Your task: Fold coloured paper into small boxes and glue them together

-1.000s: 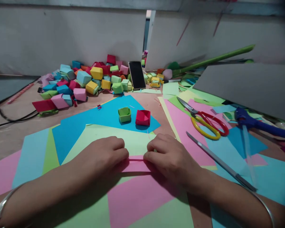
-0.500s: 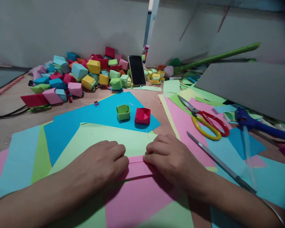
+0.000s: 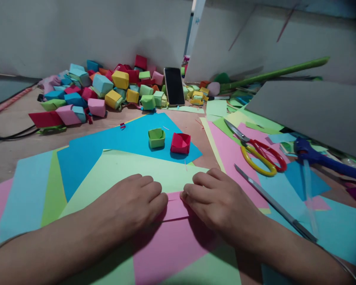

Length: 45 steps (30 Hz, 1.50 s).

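Pink folded paper lies over a pink sheet, its left end clamped in the left hand, its right end in the right hand. Beyond, a green box and a red box stand on blue paper.

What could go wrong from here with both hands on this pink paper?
The pink paper in the left hand and right hand could slip and crease crooked. The slim pointed tool lies close to the right forearm, which might brush it. The green box and red box stand just beyond the hands and could get bumped.
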Each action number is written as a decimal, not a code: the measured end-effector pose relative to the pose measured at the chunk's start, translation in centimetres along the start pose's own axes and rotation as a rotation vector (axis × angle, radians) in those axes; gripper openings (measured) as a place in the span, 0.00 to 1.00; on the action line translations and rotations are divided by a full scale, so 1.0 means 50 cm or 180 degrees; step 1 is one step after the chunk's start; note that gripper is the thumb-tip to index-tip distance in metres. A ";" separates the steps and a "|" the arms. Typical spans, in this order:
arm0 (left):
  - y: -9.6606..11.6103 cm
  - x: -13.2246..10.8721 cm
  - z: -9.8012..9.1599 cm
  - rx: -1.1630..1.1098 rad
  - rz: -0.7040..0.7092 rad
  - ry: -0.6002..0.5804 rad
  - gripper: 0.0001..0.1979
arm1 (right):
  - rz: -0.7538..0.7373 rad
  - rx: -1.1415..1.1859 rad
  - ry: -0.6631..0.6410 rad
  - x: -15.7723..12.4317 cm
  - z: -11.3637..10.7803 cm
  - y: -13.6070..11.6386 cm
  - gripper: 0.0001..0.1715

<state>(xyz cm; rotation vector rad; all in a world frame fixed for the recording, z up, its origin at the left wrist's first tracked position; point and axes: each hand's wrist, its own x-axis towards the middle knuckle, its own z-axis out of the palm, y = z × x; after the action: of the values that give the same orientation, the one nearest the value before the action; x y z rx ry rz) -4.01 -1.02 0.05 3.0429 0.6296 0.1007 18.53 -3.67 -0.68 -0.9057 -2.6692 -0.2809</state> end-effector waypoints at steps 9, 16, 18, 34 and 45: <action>0.012 0.006 0.001 -0.0039 -0.0120 -0.0103 0.13 | 0.0053 -0.0337 -0.0276 -0.005 -0.010 -0.023 0.13; 0.019 0.007 0.010 0.0220 0.0039 0.0122 0.14 | 0.0171 -0.0706 -0.0348 -0.010 -0.013 -0.065 0.12; 0.019 0.006 0.011 0.0232 0.0029 0.0115 0.13 | 0.0160 -0.0808 -0.0472 -0.012 -0.010 -0.072 0.13; 0.027 0.005 0.019 0.0140 -0.0272 0.0248 0.12 | 0.0342 -0.0945 -0.0819 -0.008 -0.002 -0.090 0.13; 0.034 0.010 0.020 0.0209 -0.0275 0.0275 0.13 | 0.0502 -0.1108 -0.0409 -0.003 -0.036 -0.074 0.10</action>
<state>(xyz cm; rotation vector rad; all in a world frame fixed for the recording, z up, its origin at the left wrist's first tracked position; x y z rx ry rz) -2.81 -2.39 -0.85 3.0824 0.7845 0.2143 16.79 -7.16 0.65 -1.2692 -2.6901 -0.6866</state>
